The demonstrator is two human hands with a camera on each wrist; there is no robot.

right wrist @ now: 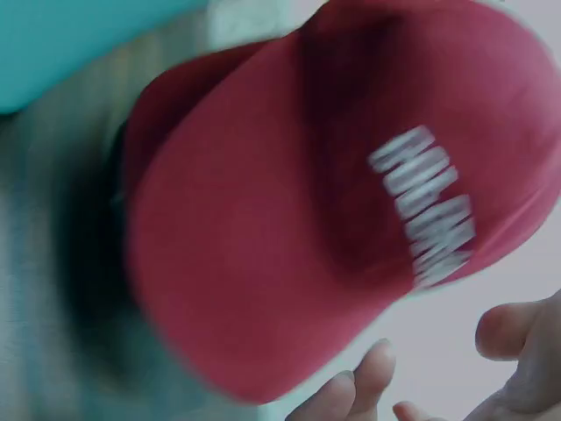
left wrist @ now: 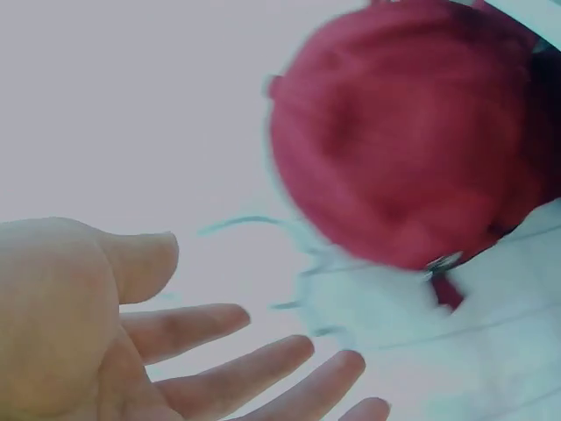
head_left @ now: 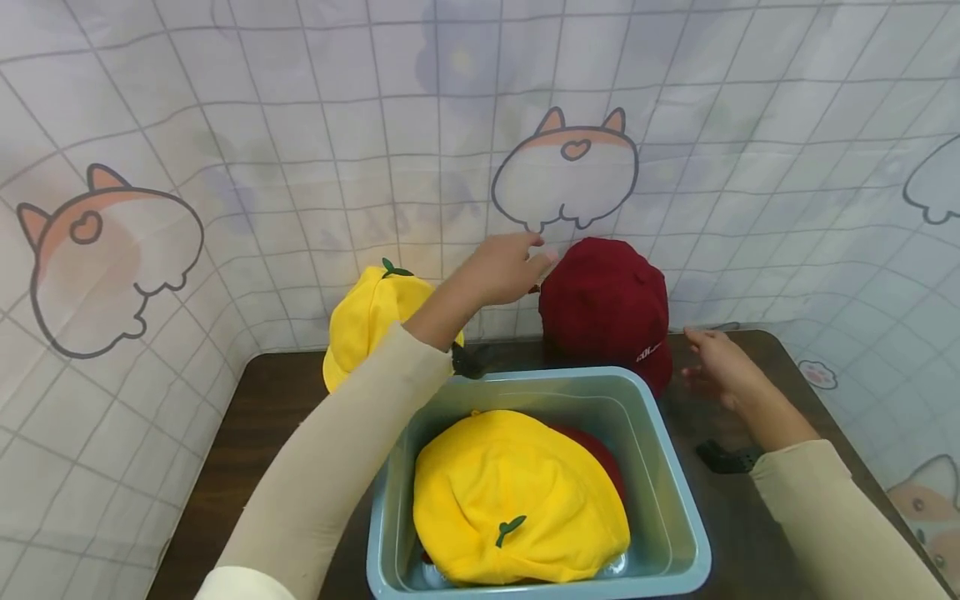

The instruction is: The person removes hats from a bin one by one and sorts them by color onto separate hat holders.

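Note:
A dark red baseball cap (head_left: 603, 300) stands behind the tub, against the wall cloth. White lettering runs across its front in the right wrist view, above the brim. To the left of this cap is my left hand (head_left: 504, 268), its fingers spread and apart from the cap in the left wrist view (left wrist: 237, 368). On the cap's other side, near the brim, my right hand (head_left: 716, 367) holds nothing, with fingers loosely extended. In the light blue tub (head_left: 678, 508) lies a yellow hat (head_left: 517, 492) with a green sprout, partly covering another red cap (head_left: 600, 458).
Another yellow hat (head_left: 367, 321) with a sprout on top stands at the back left, partly hidden by my left arm. The dark wooden table (head_left: 225, 467) meets a grid-patterned wall cloth (head_left: 315, 150) at the back.

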